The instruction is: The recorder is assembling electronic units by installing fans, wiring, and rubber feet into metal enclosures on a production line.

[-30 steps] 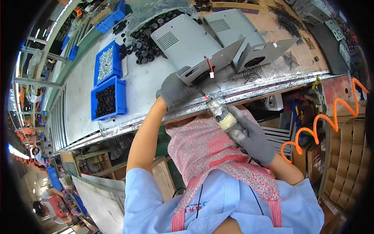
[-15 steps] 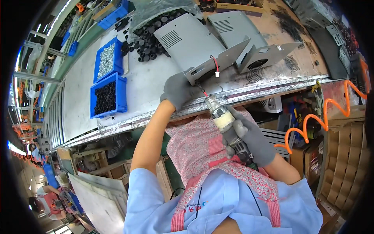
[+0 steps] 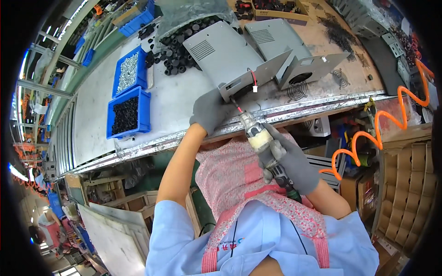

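Observation:
A power screwdriver (image 3: 260, 138) with pale tape round its body is gripped in my right hand (image 3: 294, 161). Its bit reaches the lower left corner of a bent grey metal casing (image 3: 214, 48). My left hand (image 3: 209, 112) closes at that same corner, its fingertips partly hidden in shadow by the casing. From the casing's upright flange hangs a red and black wire with a white connector (image 3: 255, 89). A dark round part, partly hidden, sits behind this flange. Both hands wear grey gloves. A second grey casing (image 3: 278, 41) stands just to the right.
Two blue bins, one with silver screws (image 3: 127, 72) and one with black ones (image 3: 124, 115), stand left. Black round caps (image 3: 179, 57) lie in a heap behind. Wire fan guards (image 3: 298, 92) rest at the right. An orange coiled hose (image 3: 378, 119) hangs on the right.
The screwdriver and my right hand have shifted slightly left and up, with the bit still at the casing's corner. My left hand stays at that corner.

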Tool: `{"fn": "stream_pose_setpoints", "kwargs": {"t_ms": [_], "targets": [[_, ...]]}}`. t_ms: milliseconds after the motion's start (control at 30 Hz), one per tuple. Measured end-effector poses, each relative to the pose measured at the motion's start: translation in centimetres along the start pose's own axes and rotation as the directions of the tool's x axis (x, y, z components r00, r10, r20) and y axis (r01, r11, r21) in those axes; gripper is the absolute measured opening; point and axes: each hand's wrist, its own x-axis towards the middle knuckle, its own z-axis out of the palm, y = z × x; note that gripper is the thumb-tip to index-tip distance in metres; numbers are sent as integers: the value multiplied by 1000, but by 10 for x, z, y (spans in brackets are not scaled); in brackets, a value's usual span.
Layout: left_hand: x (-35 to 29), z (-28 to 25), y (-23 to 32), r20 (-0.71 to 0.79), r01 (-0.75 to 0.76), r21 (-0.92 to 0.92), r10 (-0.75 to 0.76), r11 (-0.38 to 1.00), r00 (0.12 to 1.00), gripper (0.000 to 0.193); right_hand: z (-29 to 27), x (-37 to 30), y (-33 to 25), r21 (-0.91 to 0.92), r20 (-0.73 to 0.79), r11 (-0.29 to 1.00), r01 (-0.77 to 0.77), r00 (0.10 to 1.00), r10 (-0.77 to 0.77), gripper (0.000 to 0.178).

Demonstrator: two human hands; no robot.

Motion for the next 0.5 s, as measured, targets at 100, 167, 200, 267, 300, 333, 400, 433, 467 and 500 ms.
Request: {"fn": "stream_pose_setpoints", "kwargs": {"t_ms": [100,167,200,267,300,333,400,433,467,500], "targets": [[-16,-2,-10,20,104,-598,-114,794,993,50,-5,-6,3,-198,-6,979,51,999,-53,61],[-28,-28,9,214,365,-769,-327,525,920,53,-12,-9,10,-301,0,949,88,996,-92,61],[-31,-22,-20,238,298,-922,-245,248,940,55,-15,-10,15,-322,9,941,104,994,-107,61],[-40,-21,-25,238,180,-954,-236,-241,942,58,-17,-6,19,-377,22,919,113,993,-113,61],[-48,-18,-23,227,92,-913,-310,-397,923,59,-18,-3,20,-407,19,907,107,994,-109,61],[-55,-21,-12,248,97,-861,-245,-500,937,55,-18,-2,20,-434,11,895,102,994,-108,61],[-64,-21,-1,278,136,-853,-218,-505,935,51,-15,0,17,-431,26,896,104,994,-104,61],[-67,-20,1,293,157,-848,-200,-507,935,48,-14,0,16,-431,31,896,108,994,-105,61],[-69,-14,-7,275,163,-861,-170,-482,946,42,-13,1,15,-442,45,889,121,993,-112,60],[-70,-8,-14,269,177,-871,-145,-458,952,41,-13,2,16,-451,59,882,134,991,-120,60]]}}
